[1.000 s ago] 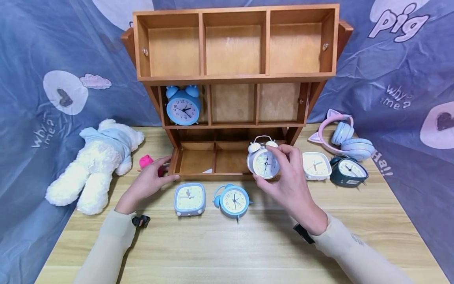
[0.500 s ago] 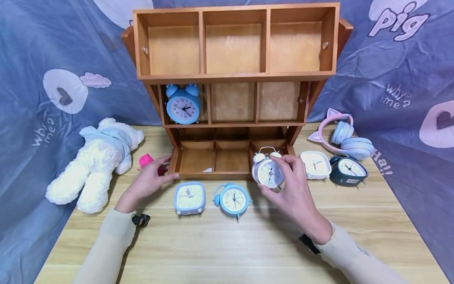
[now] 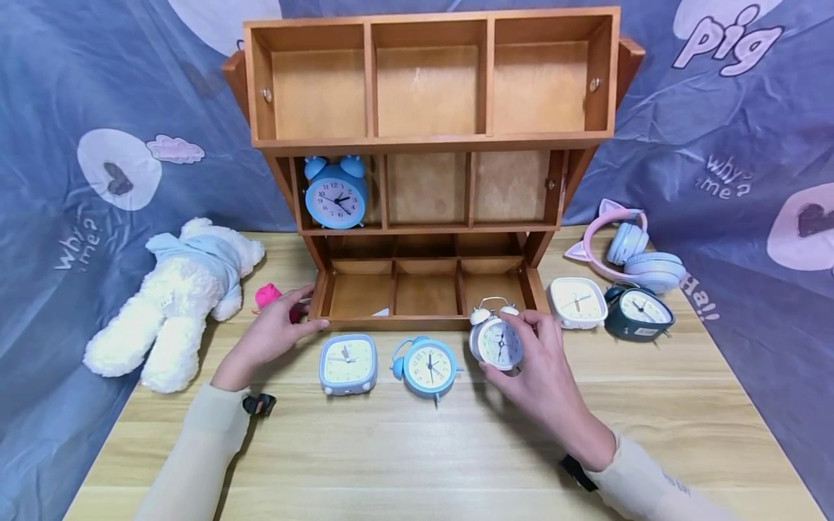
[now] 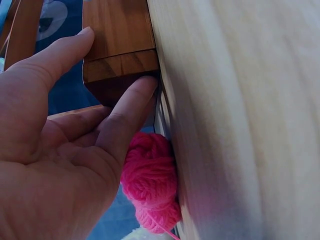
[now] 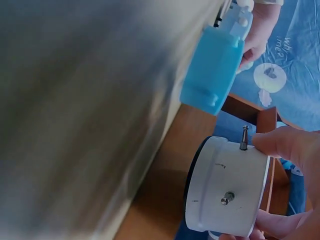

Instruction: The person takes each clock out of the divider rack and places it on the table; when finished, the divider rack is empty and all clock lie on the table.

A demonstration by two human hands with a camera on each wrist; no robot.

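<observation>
My right hand (image 3: 544, 369) pinches a white twin-bell alarm clock (image 3: 500, 344) by its right side, thumb low and fingers above. The clock stands out in front of the bottom right compartment, face toward me. In the right wrist view its white casing (image 5: 227, 185) and metal feet show, free of the table. My left hand (image 3: 276, 329) grips the lower left corner of the wooden shelf (image 3: 423, 142), thumb on the front and fingers along the side. The left wrist view shows its fingers (image 4: 132, 102) against the wooden corner (image 4: 120, 32).
A square blue clock (image 3: 348, 364) and a round light-blue clock (image 3: 430, 367) stand before the shelf. A blue twin-bell clock (image 3: 337, 197) sits in the middle row. White (image 3: 578, 304) and dark green clocks (image 3: 641, 315), headphones (image 3: 628, 253), a plush toy (image 3: 189, 297) and pink yarn (image 4: 150, 175) flank it.
The white alarm clock has moved out of the bottom right compartment, toward me and slightly right, in my right hand. My left hand keeps its place at the shelf corner.
</observation>
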